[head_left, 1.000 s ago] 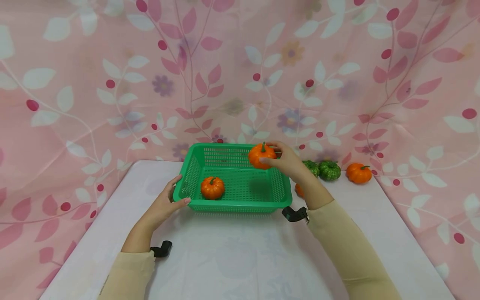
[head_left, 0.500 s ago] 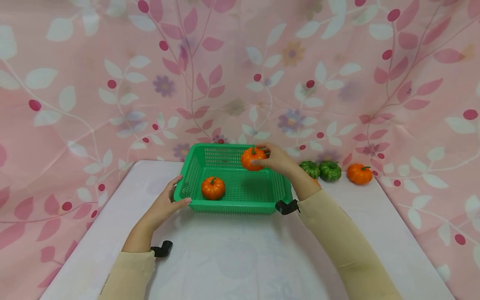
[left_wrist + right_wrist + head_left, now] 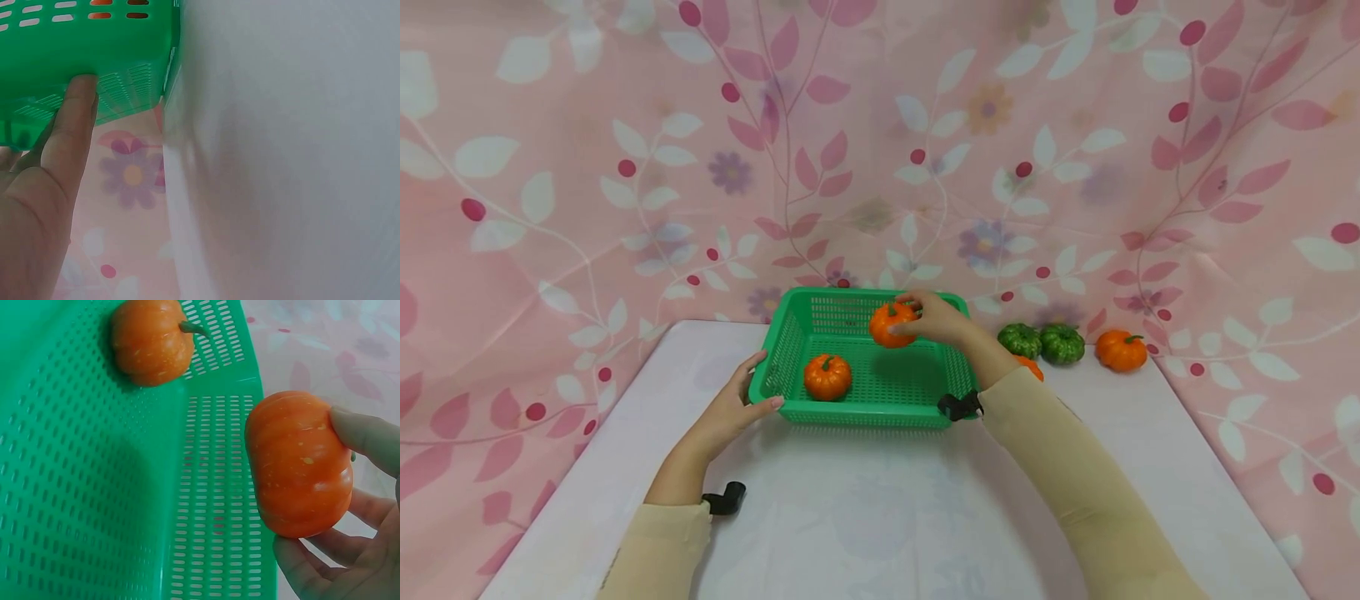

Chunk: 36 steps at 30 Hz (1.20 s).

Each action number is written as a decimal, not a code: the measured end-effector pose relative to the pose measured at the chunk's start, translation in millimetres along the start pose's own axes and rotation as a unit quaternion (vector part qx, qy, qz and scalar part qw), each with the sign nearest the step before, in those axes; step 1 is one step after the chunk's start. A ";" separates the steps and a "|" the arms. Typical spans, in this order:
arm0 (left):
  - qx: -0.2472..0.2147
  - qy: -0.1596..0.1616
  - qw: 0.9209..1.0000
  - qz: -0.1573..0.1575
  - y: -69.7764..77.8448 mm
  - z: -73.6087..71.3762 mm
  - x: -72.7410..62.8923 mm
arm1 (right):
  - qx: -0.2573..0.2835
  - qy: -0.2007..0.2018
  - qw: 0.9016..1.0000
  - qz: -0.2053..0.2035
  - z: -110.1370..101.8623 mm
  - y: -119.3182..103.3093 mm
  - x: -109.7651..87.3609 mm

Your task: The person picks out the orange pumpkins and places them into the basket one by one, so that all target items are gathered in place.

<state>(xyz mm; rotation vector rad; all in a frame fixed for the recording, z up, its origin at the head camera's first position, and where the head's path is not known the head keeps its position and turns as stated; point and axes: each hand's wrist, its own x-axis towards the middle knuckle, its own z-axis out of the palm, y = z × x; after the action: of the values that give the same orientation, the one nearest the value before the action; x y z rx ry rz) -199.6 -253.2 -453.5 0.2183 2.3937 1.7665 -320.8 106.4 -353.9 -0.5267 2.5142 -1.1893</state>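
Note:
A small orange pumpkin with a green stem is held by my right hand above the right half of a green plastic basket. In the right wrist view, thumb and fingers grip this pumpkin from one side. Another orange pumpkin sits on the basket floor near the front left. My left hand rests against the basket's front left corner, thumb on the front and fingers on the left side. The left wrist view shows straight fingers touching the outer wall of the basket.
Right of the basket, two green pumpkins stand side by side at the back of the white table. An orange pumpkin lies farther right. Another orange pumpkin is partly hidden by my right arm. A floral curtain hangs behind.
My right hand has moved left and slightly down with its pumpkin, from the basket's back right corner farther over the basket. My left hand and the basket stay in place.

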 end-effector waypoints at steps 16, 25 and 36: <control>-0.003 -0.002 1.000 -0.007 0.1 3.3 2.6 | -0.001 -0.035 0.999 0.022 8.8 8.9 33.6; -0.003 0.001 1.000 -0.003 -0.6 2.7 2.7 | 0.006 -0.036 0.998 0.042 21.3 14.8 46.6; 0.005 0.004 1.000 -0.006 0.7 0.6 0.4 | 0.060 -0.032 0.996 0.064 33.5 29.7 55.4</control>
<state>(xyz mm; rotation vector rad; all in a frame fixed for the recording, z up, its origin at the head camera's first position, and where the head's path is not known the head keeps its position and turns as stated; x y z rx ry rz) -199.9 -252.3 -453.0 0.1982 2.4059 1.7538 -361.3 76.4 -404.2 -0.3612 2.3666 -1.2454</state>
